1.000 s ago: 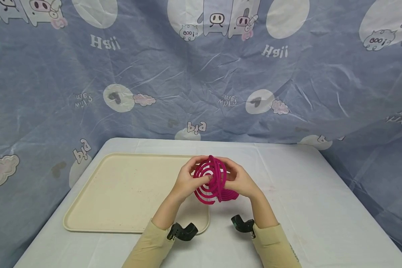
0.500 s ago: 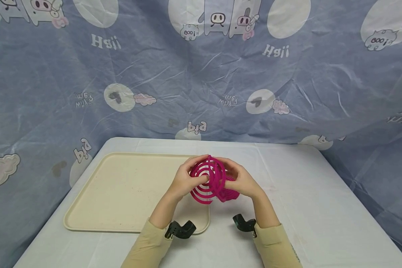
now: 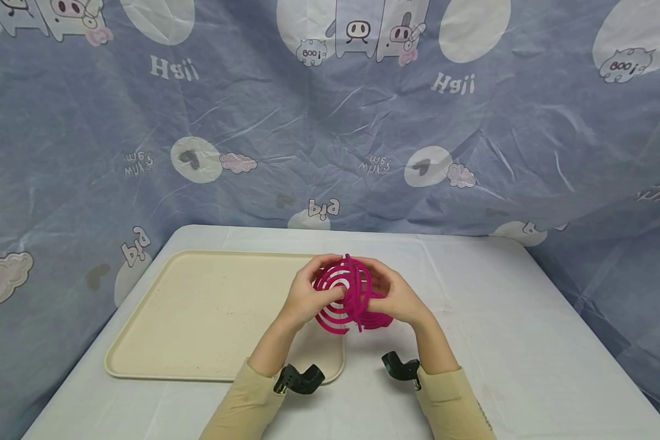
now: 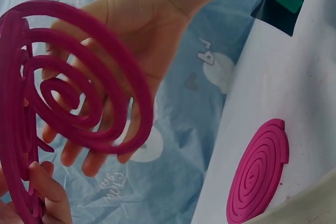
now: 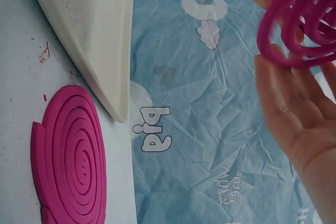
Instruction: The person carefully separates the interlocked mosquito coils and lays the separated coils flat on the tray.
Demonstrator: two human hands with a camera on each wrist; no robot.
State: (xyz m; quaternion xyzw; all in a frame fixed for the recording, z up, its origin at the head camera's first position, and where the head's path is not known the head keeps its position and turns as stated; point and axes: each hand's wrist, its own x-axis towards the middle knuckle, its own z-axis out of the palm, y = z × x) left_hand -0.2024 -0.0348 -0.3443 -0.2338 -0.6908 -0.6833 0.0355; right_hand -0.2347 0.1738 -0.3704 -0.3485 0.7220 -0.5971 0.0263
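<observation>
Upright between both hands, the pink spiral coil (image 3: 345, 295) stands on edge, its face turned sideways. Left hand (image 3: 306, 297) pinches one layer; right hand (image 3: 397, 297) backs the other with straight fingers. Below them another coil (image 5: 70, 153) lies flat on the counter (image 3: 506, 342), beside the tray (image 3: 198, 318).

Head cam looked down at the table (image 3: 500, 342) from above; both wrist cams sat close, sharing the flat pink coil (image 4: 258, 174) on it.
</observation>
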